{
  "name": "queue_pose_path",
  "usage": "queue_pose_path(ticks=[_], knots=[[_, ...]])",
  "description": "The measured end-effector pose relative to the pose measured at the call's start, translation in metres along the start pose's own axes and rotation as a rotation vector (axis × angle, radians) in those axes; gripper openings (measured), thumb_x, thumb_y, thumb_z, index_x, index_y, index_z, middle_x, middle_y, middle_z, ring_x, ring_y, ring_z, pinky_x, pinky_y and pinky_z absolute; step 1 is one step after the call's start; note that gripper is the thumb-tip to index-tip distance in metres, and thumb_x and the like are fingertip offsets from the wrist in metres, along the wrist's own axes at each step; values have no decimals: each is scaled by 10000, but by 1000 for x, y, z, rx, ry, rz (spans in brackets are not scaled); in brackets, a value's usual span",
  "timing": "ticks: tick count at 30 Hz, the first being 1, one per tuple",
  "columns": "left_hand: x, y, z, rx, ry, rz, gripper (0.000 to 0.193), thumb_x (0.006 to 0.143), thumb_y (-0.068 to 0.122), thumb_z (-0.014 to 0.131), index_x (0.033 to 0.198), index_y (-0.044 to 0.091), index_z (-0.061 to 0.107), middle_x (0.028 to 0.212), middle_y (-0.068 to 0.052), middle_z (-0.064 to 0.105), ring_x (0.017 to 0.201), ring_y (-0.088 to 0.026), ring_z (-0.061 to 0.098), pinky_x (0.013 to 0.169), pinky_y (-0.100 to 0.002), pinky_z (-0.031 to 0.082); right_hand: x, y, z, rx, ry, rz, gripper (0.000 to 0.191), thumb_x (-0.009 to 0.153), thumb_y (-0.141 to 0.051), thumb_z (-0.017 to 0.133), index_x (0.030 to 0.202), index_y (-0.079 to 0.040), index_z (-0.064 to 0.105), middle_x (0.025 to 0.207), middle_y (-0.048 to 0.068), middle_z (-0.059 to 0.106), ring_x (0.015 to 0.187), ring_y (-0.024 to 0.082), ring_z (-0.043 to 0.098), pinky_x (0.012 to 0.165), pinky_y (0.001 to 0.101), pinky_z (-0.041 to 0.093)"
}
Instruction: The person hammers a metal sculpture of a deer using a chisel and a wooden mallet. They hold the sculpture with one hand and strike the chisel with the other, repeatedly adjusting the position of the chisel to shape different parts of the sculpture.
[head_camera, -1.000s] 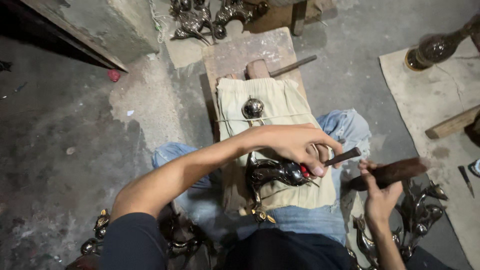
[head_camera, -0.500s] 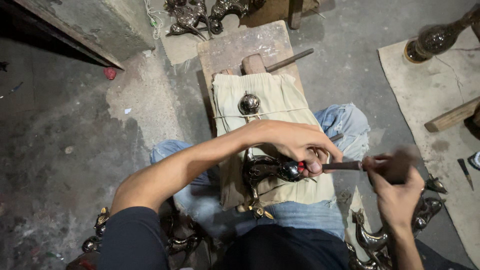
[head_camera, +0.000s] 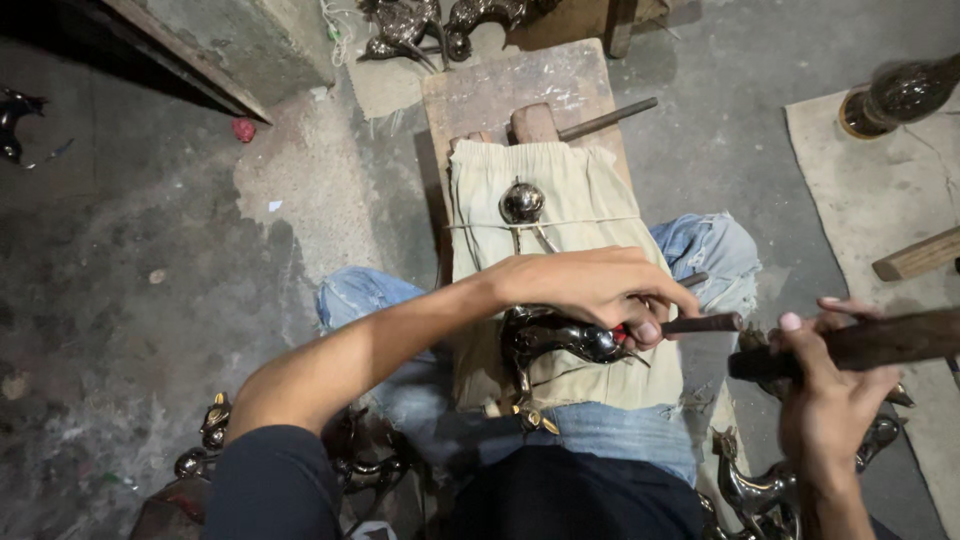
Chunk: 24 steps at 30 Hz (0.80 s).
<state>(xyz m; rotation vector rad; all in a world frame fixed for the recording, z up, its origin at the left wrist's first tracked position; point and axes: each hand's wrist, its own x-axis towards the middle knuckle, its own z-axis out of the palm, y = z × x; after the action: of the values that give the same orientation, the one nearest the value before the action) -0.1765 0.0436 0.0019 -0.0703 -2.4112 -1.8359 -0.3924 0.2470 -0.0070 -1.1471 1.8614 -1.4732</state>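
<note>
We're looking straight down at our lap, where a dark metal figurine (head_camera: 553, 338) lies on a beige cloth (head_camera: 540, 250) draped over a narrow wooden worktop (head_camera: 505, 95) that runs away from us between our knees. Our left hand (head_camera: 590, 288) reaches across and pins the figurine down, its grip closed around a thin chisel-like punch (head_camera: 700, 323) whose tip sits at the figurine's right end, right by a fingertip (head_camera: 648, 330). Our right hand (head_camera: 835, 385) is wrapped firmly around a dark wooden mallet (head_camera: 860, 345), its head just beside the punch's butt end. Here's the risk as we judge it: the thumb and fingers sit very close to the line of the blow, so a glancing strike could slide off the narrow punch onto them. The figurine rests on soft cloth, not clamped, so a hard hit could make it roll or skid toward the near edge. A tilted punch might skate across the polished metal and scar it. A shiny metal ball (head_camera: 522, 203) sits farther up the cloth under a taut string (head_camera: 590, 222), and more dark figurines (head_camera: 750, 490) crowd the floor near right.
</note>
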Motion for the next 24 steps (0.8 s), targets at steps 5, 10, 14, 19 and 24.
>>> queue_pose_path(ticks=[5,10,14,19,24], knots=[[-10,19,3,89,97,-154,349,890,33,651,1230,93,696,853,-42,808,708,-144,748,623,-320,547,26,-13,-2,-128,-202,7,296,822,121,601,1110,54,619,1036,130,694,915,203,694,847,358,583],[-20,35,7,192,203,-348,285,885,101,720,1170,94,735,773,-108,789,629,-238,682,598,-397,501,53,-20,8,-141,-429,32,392,777,66,599,1166,23,617,947,89,720,906,176,707,800,308,572],[-25,36,9,150,410,-205,407,863,107,765,1253,41,667,943,-149,774,870,-188,781,787,-336,618,70,-21,16,-50,-272,118,285,939,-12,759,1196,16,641,800,103,627,771,205,602,713,313,504],[-38,44,14,-158,600,-310,324,927,112,686,1239,29,663,973,-114,800,925,-176,794,818,-314,629,78,-42,20,-265,-246,145,327,932,-56,732,1249,-4,672,879,73,693,778,164,648,694,306,509],[-60,59,19,-236,808,-259,324,938,141,724,1223,26,623,1032,-108,776,981,-169,761,877,-288,606,79,-70,17,-285,-252,-298,542,799,2,733,1309,56,553,1279,190,615,1131,236,599,934,356,504]])
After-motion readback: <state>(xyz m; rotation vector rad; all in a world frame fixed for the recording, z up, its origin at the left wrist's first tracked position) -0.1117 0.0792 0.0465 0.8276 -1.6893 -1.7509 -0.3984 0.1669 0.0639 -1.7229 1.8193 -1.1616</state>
